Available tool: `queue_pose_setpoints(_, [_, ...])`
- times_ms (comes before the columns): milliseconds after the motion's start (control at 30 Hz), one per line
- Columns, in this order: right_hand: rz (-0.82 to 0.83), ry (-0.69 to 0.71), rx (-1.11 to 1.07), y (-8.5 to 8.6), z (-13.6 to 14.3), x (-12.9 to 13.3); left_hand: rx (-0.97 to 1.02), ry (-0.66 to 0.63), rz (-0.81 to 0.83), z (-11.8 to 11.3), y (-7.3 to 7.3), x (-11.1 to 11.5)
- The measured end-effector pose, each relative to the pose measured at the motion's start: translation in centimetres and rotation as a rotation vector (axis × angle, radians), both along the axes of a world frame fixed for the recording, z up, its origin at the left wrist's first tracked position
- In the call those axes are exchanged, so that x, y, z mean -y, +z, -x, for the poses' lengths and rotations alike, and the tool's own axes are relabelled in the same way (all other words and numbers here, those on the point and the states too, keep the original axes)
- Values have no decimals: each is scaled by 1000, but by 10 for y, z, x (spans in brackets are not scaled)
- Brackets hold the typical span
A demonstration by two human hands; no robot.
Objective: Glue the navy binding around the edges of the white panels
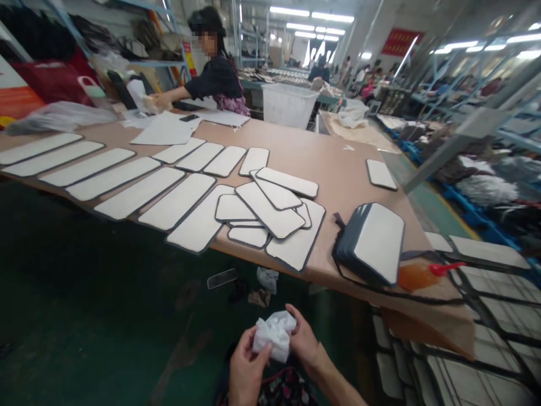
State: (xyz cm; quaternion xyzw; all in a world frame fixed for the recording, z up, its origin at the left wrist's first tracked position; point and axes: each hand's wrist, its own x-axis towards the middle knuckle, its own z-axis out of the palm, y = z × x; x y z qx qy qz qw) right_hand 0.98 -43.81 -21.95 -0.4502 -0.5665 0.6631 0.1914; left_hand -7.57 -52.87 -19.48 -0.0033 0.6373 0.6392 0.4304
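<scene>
A crumpled white cloth or paper is held between my two hands at the bottom centre, in front of my lap and below the table edge. My left hand grips its left side, thumb pressed on the front. On the right side, my right hand has its fingers closed round the other edge. Several white panels with dark borders lie in rows on the brown table, and a few overlap in a loose pile nearer the middle.
A stack of dark-edged panels stands at the table's right, beside an orange bottle with a red nozzle. One panel lies apart. Behind the table are a person in dark clothing and a white bin. Scraps lie on the floor.
</scene>
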Motion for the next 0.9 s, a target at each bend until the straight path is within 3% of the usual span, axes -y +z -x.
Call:
queue_pose_setpoints(133, [-81, 83, 100, -28, 42, 34, -219, 26, 205, 40, -37, 31])
queue_pose_setpoints(267, [-145, 236, 125, -40, 72, 62, -244, 32, 429, 79, -71, 58])
queue_pose_setpoints(367, [-154, 348, 118, -57, 84, 76, -244, -3, 503, 102, -92, 72])
queue_pose_setpoints(467, [-194, 525, 108, -89, 82, 84, -184, -2, 559, 115, -115, 82])
queue_pose_setpoints(533, [-209, 639, 100, -113, 73, 89, -111, 24, 593, 120, -132, 89])
queue_pose_setpoints(633, [-234, 633, 191, -137, 62, 93, 3, 128, 605, 118, -156, 95])
queue_pose_setpoints(800, [-282, 745, 318, -143, 71, 86, 260, 281, 444, 96, -177, 82])
queue_pose_setpoints(900, [-252, 651, 334, -144, 82, 76, 338, 285, 363, 81, -179, 70])
